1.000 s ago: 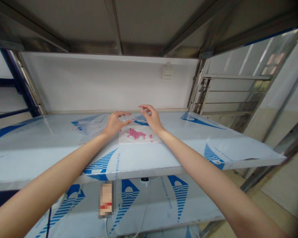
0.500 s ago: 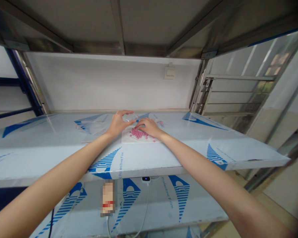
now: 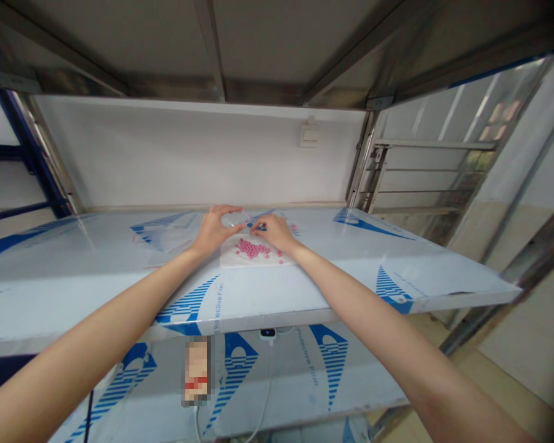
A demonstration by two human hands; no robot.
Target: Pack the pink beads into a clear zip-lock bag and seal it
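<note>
Small round pink beads (image 3: 253, 248) lie in a loose pile on a white sheet (image 3: 231, 262) near the back of the shelf. My left hand (image 3: 213, 231) curves its thumb and fingers around a clear see-through container (image 3: 235, 219), behind and left of the pile. Its exact shape is hard to make out. My right hand (image 3: 276, 232) is just above and behind the beads, thumb and fingertips pinched together close to the container. Anything between those fingertips is too small to name. A few beads lie apart from the pile, toward my right wrist.
Clear plastic bags or film (image 3: 161, 239) lie left of my left hand. A lower shelf (image 3: 295, 381) holds a blurred-out upright item (image 3: 197, 371) and a small black device (image 3: 268, 333) with a white cable (image 3: 268, 375). Metal posts (image 3: 364, 160) and an overhead panel (image 3: 263, 49) frame the space.
My right fingertips have lifted from the bead pile and moved back toward the clear container. My left hand keeps its hold. The whole view has shifted slightly.
</note>
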